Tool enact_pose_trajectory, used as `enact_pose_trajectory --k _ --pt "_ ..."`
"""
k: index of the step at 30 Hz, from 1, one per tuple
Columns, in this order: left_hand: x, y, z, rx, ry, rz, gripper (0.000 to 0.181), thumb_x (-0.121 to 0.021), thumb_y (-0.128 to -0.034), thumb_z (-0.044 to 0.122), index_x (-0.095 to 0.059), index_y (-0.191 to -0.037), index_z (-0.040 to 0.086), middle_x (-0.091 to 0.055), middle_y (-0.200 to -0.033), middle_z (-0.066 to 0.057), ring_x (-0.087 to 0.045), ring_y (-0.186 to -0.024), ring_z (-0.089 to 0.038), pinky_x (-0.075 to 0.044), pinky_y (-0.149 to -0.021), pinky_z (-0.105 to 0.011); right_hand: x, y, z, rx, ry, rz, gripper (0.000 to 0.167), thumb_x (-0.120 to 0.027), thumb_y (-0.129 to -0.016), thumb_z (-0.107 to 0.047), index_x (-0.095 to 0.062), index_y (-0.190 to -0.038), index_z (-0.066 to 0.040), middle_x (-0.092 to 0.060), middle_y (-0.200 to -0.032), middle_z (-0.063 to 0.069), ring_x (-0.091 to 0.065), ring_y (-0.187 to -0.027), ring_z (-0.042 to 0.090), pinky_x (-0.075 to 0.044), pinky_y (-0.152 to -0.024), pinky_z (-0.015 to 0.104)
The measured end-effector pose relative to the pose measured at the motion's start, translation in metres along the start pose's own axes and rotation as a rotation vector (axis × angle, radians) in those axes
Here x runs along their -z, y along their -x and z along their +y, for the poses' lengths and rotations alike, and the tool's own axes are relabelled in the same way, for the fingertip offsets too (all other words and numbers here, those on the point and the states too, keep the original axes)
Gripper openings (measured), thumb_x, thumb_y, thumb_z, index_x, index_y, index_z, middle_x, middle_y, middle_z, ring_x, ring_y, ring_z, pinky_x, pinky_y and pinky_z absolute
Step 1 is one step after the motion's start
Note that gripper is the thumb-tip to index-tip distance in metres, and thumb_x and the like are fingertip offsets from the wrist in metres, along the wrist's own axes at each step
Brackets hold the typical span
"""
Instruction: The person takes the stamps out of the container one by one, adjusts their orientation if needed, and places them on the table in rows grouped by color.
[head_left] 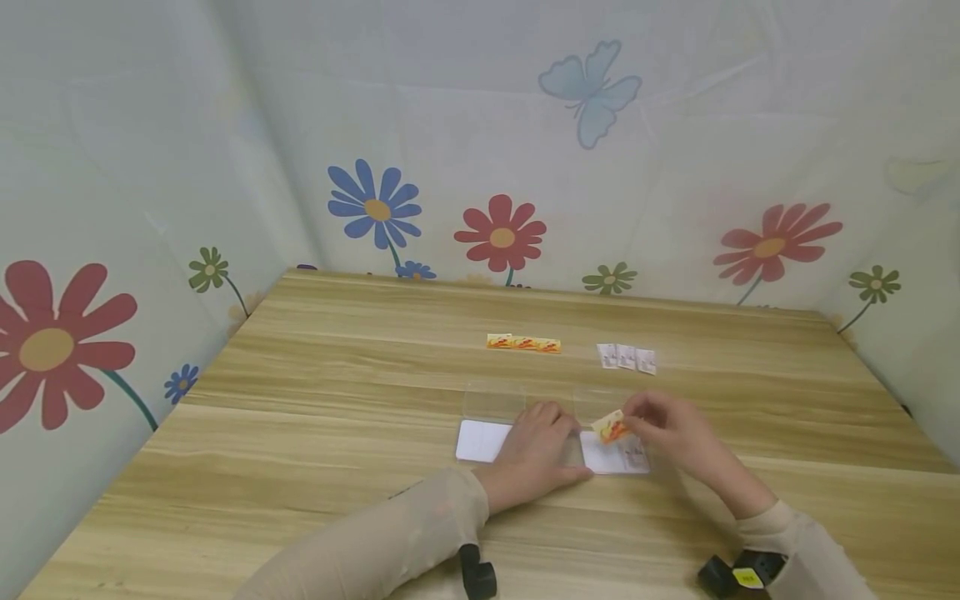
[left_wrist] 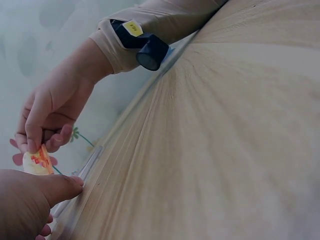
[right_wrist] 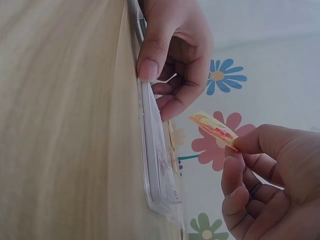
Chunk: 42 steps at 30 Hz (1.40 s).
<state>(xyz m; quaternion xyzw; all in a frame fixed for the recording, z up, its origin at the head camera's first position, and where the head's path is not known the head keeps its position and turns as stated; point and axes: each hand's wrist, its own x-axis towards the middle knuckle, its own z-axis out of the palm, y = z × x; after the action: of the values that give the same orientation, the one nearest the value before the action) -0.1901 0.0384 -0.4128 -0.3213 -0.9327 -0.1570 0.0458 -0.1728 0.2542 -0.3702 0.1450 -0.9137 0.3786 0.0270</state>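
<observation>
My right hand pinches a small orange-and-yellow stamp between thumb and fingertips. The stamp has a toothed edge and is tilted above a clear plastic case with a white base. A pale printed stamp lies at the right end of that base. My left hand holds the same case at its left side, its thumb on the near edge and its fingers bent toward the far side. Partly hidden by the left hand, a second clear case with a white base lies flat. Both cases have raised or folded-back clear lids.
Farther back on the wooden table lies a row of orange-and-yellow stamps. To its right are three pale stamps. A white flowered cloth hangs behind the table. Each wrist wears a black camera.
</observation>
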Motion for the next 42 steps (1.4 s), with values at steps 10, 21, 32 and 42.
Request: enact_pose_trajectory --k 10,21,32,42 --pt "0.0 0.0 0.0 0.0 0.008 0.002 0.049 -0.073 -0.0772 0.054 -0.065 -0.111 0.018 -0.058 -0.113 0.003 -0.052 -0.112 -0.015 -0.043 -0.1 -0.031 0.002 -0.001 0.001 -0.044 -0.011 0.001 0.008 -0.064 -0.091 -0.012 -0.064 -0.096 -0.005 -0.067 -0.093 0.007 -0.057 -0.079 0.004 -0.049 -0.069 0.021" --pt "-0.001 0.001 -0.001 -0.012 0.008 0.01 0.05 -0.072 -0.078 0.054 -0.064 -0.112 0.018 -0.058 -0.114 0.002 -0.052 -0.112 -0.015 -0.043 -0.101 -0.031 0.003 -0.001 0.002 -0.084 -0.054 -0.012 0.013 -0.063 -0.092 -0.017 -0.062 -0.097 -0.005 -0.065 -0.088 0.008 -0.056 -0.068 0.007 -0.047 -0.056 0.023" --pt "-0.001 0.001 -0.001 -0.022 0.008 0.008 0.051 -0.071 -0.0787 0.054 -0.064 -0.113 0.017 -0.058 -0.115 0.002 -0.052 -0.112 -0.015 -0.043 -0.101 -0.031 0.007 -0.006 0.006 -0.143 -0.121 -0.025 0.021 -0.06 -0.094 -0.019 -0.06 -0.102 0.001 -0.063 -0.081 0.012 -0.056 -0.064 0.016 -0.046 -0.051 0.026" --pt "0.0 0.002 -0.002 -0.015 0.016 0.001 0.051 -0.071 -0.0787 0.054 -0.064 -0.112 0.016 -0.058 -0.114 0.001 -0.052 -0.112 -0.015 -0.043 -0.101 -0.032 0.015 -0.017 0.005 -0.116 -0.126 -0.029 0.019 -0.058 -0.096 -0.017 -0.059 -0.1 0.002 -0.06 -0.077 0.013 -0.053 -0.061 0.015 -0.044 -0.051 0.026"
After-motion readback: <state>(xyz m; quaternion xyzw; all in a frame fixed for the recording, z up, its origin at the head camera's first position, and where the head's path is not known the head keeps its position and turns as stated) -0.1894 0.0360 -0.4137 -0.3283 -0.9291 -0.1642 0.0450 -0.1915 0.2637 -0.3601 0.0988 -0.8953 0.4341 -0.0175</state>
